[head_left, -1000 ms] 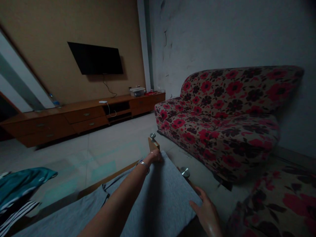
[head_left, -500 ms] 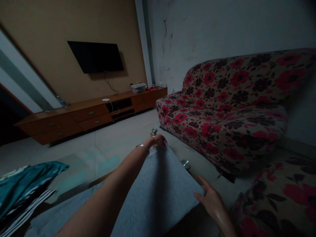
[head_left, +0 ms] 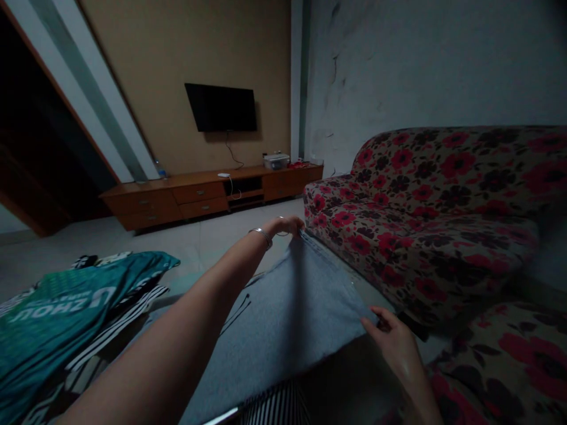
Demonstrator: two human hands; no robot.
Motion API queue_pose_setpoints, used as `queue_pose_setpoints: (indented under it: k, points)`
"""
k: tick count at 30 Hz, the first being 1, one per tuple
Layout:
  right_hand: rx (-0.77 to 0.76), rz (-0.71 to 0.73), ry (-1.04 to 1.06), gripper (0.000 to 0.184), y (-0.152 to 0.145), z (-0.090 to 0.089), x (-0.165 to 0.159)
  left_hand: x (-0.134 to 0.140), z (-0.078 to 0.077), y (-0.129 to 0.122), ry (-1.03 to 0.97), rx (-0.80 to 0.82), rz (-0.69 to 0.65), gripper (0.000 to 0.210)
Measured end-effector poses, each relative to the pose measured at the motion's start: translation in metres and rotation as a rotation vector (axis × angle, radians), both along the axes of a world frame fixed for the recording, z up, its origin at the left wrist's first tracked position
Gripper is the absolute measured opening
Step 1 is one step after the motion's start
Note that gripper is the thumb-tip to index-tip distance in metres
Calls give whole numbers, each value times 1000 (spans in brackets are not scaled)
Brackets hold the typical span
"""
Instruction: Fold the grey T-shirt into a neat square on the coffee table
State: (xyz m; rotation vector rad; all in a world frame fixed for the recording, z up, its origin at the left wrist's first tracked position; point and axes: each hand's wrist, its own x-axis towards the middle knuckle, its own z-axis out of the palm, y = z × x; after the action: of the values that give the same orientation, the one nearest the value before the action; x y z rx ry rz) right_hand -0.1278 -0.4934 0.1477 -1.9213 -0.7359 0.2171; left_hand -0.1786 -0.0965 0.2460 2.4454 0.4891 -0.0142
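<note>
A grey garment (head_left: 274, 307) with dark drawstrings (head_left: 237, 311) lies spread in front of me, its right edge raised between my hands. I cannot tell whether it is a top or trousers. At the far corner, my left hand (head_left: 291, 226), with silver bangles on the wrist, is closed on the fabric. My right hand (head_left: 392, 333) pinches the near right corner between thumb and fingers. To the left rests a pile of clothes with a teal printed jersey (head_left: 80, 295) on top and black-and-white striped fabric (head_left: 119, 321) under it.
A floral sofa (head_left: 425, 212) stands to the right, with another floral seat (head_left: 509, 360) close at my near right. Across the room a low wooden cabinet (head_left: 199, 198) holds a clear plastic box (head_left: 276, 160) beneath a wall-mounted television (head_left: 221, 107).
My right hand has closed on the garment's near corner, and the right edge is now lifted. The dark drawstrings have come into sight. My view has turned left.
</note>
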Motion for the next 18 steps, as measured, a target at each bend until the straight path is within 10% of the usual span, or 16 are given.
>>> queue_pose_setpoints:
  k: [9,18]
  points:
    - [139,311,-261,32,15,100,-151,-167,67,22,-86,-41,165,16]
    - [258,809,-404,33,51,100,-304,-351,45,6,-183,-9,470,20]
